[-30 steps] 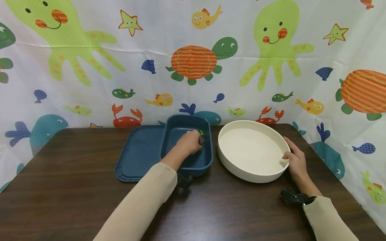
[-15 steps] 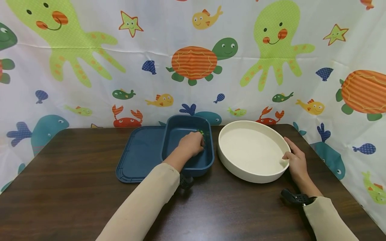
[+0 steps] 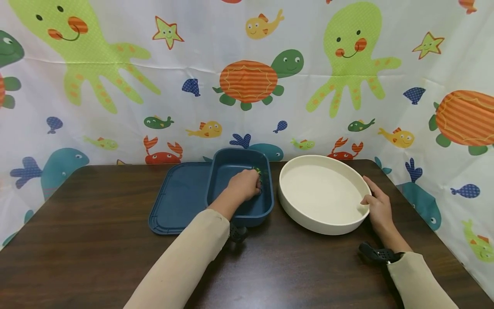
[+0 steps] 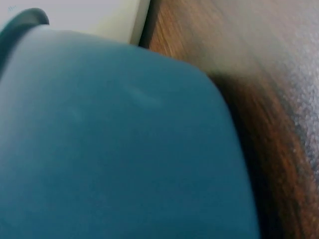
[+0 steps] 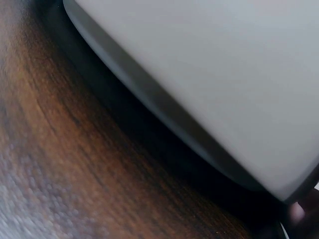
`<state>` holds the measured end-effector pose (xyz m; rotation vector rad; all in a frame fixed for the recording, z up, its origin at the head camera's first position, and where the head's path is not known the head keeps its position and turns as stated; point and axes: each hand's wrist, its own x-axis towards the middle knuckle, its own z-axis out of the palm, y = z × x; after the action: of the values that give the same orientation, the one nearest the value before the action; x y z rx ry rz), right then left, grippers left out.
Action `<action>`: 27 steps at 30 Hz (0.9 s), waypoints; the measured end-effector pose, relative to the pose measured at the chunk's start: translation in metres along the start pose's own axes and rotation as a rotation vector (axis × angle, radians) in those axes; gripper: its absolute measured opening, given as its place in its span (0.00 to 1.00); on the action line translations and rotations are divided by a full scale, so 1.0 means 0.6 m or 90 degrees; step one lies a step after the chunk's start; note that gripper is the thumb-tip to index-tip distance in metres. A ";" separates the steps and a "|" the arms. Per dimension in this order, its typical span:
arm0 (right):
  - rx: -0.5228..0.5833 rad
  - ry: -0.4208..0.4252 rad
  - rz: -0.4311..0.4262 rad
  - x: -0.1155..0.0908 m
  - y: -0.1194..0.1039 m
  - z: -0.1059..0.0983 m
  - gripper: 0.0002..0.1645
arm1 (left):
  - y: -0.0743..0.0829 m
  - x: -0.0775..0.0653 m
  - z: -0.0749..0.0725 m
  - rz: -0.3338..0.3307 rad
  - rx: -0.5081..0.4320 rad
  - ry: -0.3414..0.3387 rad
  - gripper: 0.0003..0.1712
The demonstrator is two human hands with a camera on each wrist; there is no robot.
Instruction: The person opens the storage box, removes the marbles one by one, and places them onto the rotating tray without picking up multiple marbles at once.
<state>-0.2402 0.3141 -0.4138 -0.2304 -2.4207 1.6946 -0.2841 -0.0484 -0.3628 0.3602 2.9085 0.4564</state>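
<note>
My left hand (image 3: 244, 185) reaches down inside a deep blue rectangular container (image 3: 216, 165), its fingers curled. A small green and yellow thing (image 3: 257, 171) shows at the fingers, mostly hidden by the hand, so its kind is unclear. To the right stands a round cream dish (image 3: 324, 189) with low walls and a bare inside. My right hand (image 3: 379, 204) grips the dish's right rim, thumb over the inside and fingers outside. The left wrist view is filled by the container's outer wall (image 4: 124, 139); the right wrist view shows the dish's side (image 5: 209, 74) close up.
A flat blue lid (image 3: 175, 201) lies on the dark wooden table (image 3: 92, 231), left of the container and partly behind it. A white curtain (image 3: 127, 73) printed with sea animals hangs behind and along the right side of the table.
My left hand has shifted very slightly right inside the container, with its fingers still at the green thing. The right hand keeps its grip on the dish's rim.
</note>
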 end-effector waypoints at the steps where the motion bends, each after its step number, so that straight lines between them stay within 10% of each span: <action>1: 0.000 -0.001 0.000 0.000 0.000 0.000 0.47 | 0.000 0.000 0.000 0.003 0.004 -0.001 0.05; 27: -0.013 -0.001 -0.008 0.001 0.003 -0.002 0.48 | 0.034 -0.015 -0.042 0.029 -0.116 0.090 0.09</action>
<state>-0.2408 0.3158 -0.4153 -0.2160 -2.4362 1.6660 -0.2765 -0.0392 -0.3314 0.3823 2.9656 0.7783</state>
